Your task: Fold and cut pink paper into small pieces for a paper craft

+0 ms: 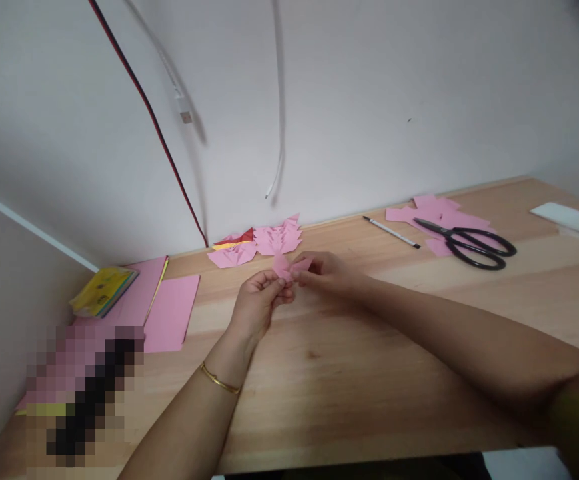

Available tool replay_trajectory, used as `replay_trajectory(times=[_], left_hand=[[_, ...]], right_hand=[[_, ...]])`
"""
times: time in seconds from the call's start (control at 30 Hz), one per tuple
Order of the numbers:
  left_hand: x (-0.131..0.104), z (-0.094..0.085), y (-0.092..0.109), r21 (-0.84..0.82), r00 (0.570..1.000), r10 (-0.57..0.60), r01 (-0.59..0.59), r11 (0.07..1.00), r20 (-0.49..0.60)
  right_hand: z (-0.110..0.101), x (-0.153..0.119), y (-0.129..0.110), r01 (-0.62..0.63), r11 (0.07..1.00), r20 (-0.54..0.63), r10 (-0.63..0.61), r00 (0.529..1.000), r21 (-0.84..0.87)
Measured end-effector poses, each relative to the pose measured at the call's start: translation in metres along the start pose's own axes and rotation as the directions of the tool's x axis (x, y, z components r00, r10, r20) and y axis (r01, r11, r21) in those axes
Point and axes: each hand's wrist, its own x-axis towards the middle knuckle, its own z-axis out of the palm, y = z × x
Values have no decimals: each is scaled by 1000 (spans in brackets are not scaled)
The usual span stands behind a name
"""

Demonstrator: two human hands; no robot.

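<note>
Pink paper [283, 265]: While two hands met around it, it sat between their fingertips, above the table [369, 387].
Paper folds: they looked light, thin and easily crushed, best held near the edges.
Left hand [259, 300]: at seven o'clock, thumb and fingers pinched the paper's near edge.
Right hand [327, 272]: at three o'clock, thumb and forefinger pinched its other side.
Hidden fingertips: those behind the paper could not be made out.
Scissors [462, 243]: farther out at three o'clock, over pink scraps [432, 203].
Pixelated corner: at eight o'clock, a dark shape [94, 393] was unreadable.
</note>
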Motion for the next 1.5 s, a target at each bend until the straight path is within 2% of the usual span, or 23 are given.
replay_trajectory(times=[0.2,0.3,0.43,0.5,0.6,0.67,0.73,0.8,0.93,1.07,1.17,1.27,1.33,1.4,1.5], left_hand=[[-1,1,-6,128,995,48,-59,990,86],[-1,1,-8,178,994,67,-80,981,82],[-2,1,-5,127,994,63,-74,989,85],[-3,0,-1,24,993,10,-13,1000,119],[-5,-1,6,-137,976,-123,149,979,182],[-5,-2,8,-188,957,-196,238,953,215],[-5,-3,9,-195,945,-231,277,941,230],[-5,-3,8,-190,954,-215,256,948,209],[-3,-3,6,-184,988,-113,131,974,107],[-1,-1,6,-186,996,-79,86,979,46],[0,0,6,-210,998,-61,54,976,-25],[0,-1,5,-239,997,-53,40,970,-47],[0,-1,4,-228,998,-61,55,972,-18],[0,-1,2,-183,998,-51,54,982,21],[1,0,-2,-93,999,12,-8,996,38]], right_hand=[[0,0,-1,-33,999,24,34,999,-42],[-2,0,-1,-39,995,35,42,999,-89],[-2,1,1,5,1000,83,-7,997,30],[-2,2,0,13,990,87,-26,996,142],[-3,2,-4,17,960,101,-47,994,281],[-4,1,-6,9,946,147,-60,987,325],[-5,0,-3,-11,943,185,-53,981,332],[-5,2,1,-32,944,175,-28,984,328],[-5,6,9,-25,941,49,9,999,337],[-5,6,7,-93,939,-52,116,992,332],[-5,3,4,-102,927,-54,130,990,361],[-4,1,3,-52,968,13,50,999,247],[-3,0,3,5,993,47,-11,999,122],[-1,0,4,46,999,42,-47,998,30],[1,0,5,70,995,16,-69,997,-66]])
